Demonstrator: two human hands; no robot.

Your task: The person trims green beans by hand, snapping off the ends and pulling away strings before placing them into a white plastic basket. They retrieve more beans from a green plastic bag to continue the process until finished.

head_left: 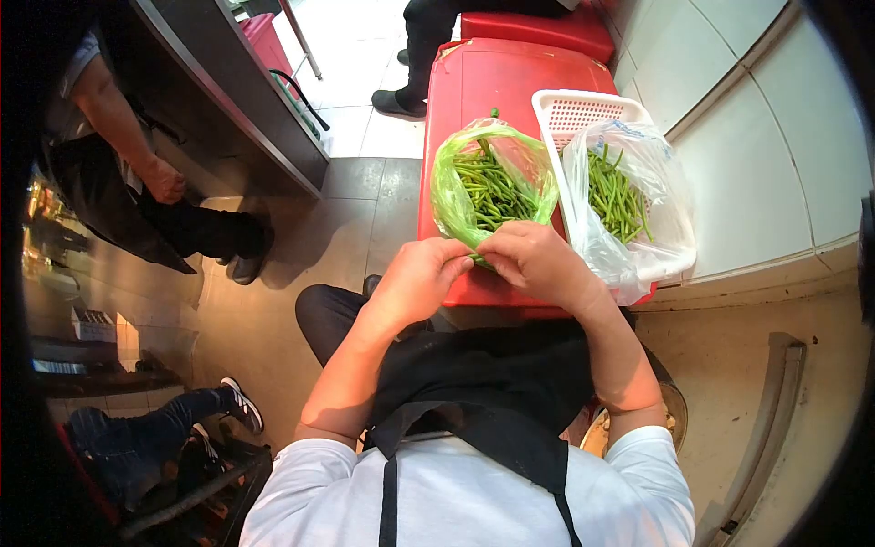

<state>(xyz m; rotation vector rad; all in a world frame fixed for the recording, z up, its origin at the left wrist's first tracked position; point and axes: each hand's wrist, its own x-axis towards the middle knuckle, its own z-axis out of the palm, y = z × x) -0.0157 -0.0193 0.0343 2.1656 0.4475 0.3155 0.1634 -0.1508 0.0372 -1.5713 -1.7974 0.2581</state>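
My left hand [421, 281] and my right hand [540, 262] meet at the near rim of a green plastic bag [444, 187]. Both are closed, thumbs and fingertips pinched close together. What lies between the fingertips is too small to make out. Inside the bag is a heap of green beans [492, 185]. To its right, a clear plastic bag [670, 196] holds more green beans [617, 196]. That clear bag rests in a white plastic basket [553, 137] with a perforated wall.
Under bag and basket is a red padded seat [497, 77], against a tiled wall [743, 173] on the right. One person [114, 137] stands at left; another person's leg [415, 64] shows beyond the seat. Jeans-clad legs [137, 447] are at lower left. A round container [674, 410] sits by my right elbow.
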